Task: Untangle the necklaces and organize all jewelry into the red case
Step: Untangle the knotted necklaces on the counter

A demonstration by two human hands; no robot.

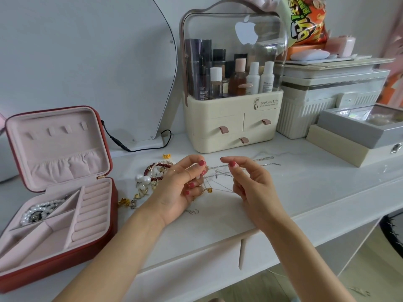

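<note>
Two hands working mid-tabletop, toward front edge: left hand (182,185) pinching tangled necklaces (220,173), right hand (248,182) pinching one strand. Chains seeming light, limp, kink-prone; teasing at the knot advisable, not yanking. Red case (99,232) lying open at left edge.

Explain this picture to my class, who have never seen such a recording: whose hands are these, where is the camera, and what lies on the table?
There is no machine: a person wears a camera on the head, looking down at their own hands. The left hand and right hand each pinch thin tangled necklaces stretched between them above a white table. On the left stands the open red case, with a pearl strand in one compartment. Loose jewelry lies beside it: pearl earrings and a dark red bead bracelet. Behind stands a cosmetics organizer.
</note>
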